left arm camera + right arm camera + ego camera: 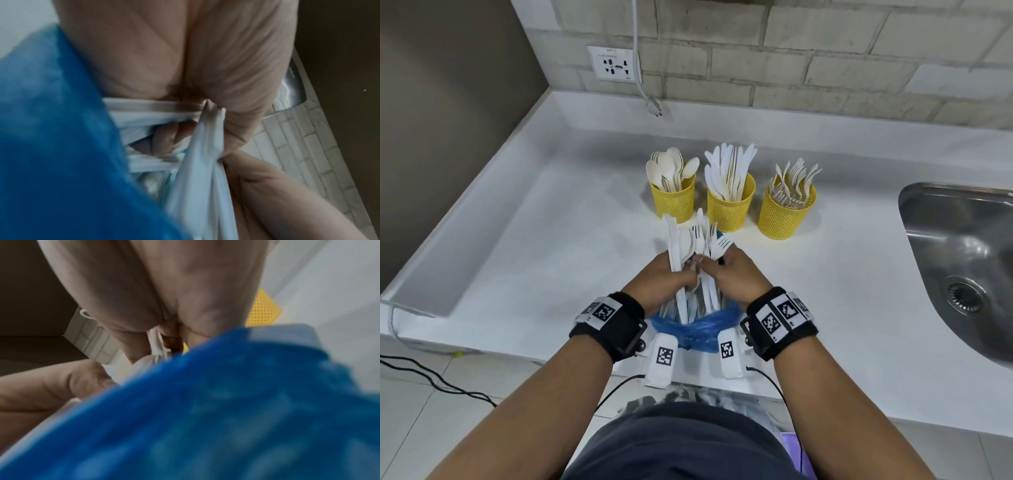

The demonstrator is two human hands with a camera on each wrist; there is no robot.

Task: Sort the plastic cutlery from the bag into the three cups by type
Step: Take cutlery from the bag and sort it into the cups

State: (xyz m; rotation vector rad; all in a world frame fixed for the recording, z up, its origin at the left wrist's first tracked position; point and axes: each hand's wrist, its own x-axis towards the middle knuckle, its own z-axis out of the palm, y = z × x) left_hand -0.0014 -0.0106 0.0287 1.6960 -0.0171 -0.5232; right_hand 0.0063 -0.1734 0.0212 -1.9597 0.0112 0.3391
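Both your hands work one mixed cutlery bundle standing in the blue bag: left hand wraps several handles, right hand pinches a fork. Draw it straight up, lest neighbours snag. Beyond stand the spoon cup, knife cup and fork cup on the white counter; sink rightward, brick wall behind.

Three yellow cups with a perforated mesh pattern stand on the white bench: the spoon cup at eleven o'clock from the blue bag, the knife cup at twelve, the fork cup at one, all filled with white and off-white cutlery. The loose cutlery standing in the bag is white. Black wristbands carry white tags with black square-code patterns, and at twelve o'clock the wall is pale grey brick pattern.
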